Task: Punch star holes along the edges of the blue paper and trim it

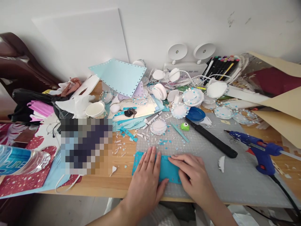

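Observation:
A sheet of bright blue paper (167,171) with small holes punched along its edges lies on the grey cutting mat, near the table's front edge. My left hand (147,179) rests flat on its left part, fingers stretched out. At the upper right edge of the sheet, my right hand (194,172) has its fingers bent and drawn together on the paper; its thumb is partly hidden. Just beyond the sheet are tiny blue and white paper scraps (164,142) and a small green craft punch (185,126).
A blue glue gun (261,150) and a black-handled tool (211,138) lie to the right on the cutting mat (235,185). White paper rounds with blue trim (192,96) crowd the back. A water bottle (23,159) and paper cup (95,110) are at left.

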Motion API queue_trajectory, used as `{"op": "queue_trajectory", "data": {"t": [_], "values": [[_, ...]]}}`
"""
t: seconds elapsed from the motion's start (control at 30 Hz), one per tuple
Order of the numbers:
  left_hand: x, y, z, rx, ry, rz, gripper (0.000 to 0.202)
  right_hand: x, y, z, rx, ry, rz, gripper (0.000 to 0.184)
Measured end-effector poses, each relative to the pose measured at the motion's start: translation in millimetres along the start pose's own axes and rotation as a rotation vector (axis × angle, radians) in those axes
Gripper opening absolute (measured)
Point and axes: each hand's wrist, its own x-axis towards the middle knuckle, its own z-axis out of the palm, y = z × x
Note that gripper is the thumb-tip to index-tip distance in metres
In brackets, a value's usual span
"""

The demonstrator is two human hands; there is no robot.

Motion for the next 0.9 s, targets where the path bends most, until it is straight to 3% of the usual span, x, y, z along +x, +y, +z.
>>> {"op": "queue_trajectory", "data": {"t": [0.27,0.6,0.9], "values": [[-5,-6,-7.0,-0.024,-0.041,0.015,0.062,-21,19,-24,-0.067,-0.103,-0.043,0.045],[-3,-25,-19.2,0.019,-0.023,0.086,0.054,-32,-14,-19,-0.011,-0.197,-0.043,0.055],[-22,-19,-15.6,0.087,-0.013,0.05,0.056,-35,-9,-21,0.057,-0.21,0.015,0.054]]}}
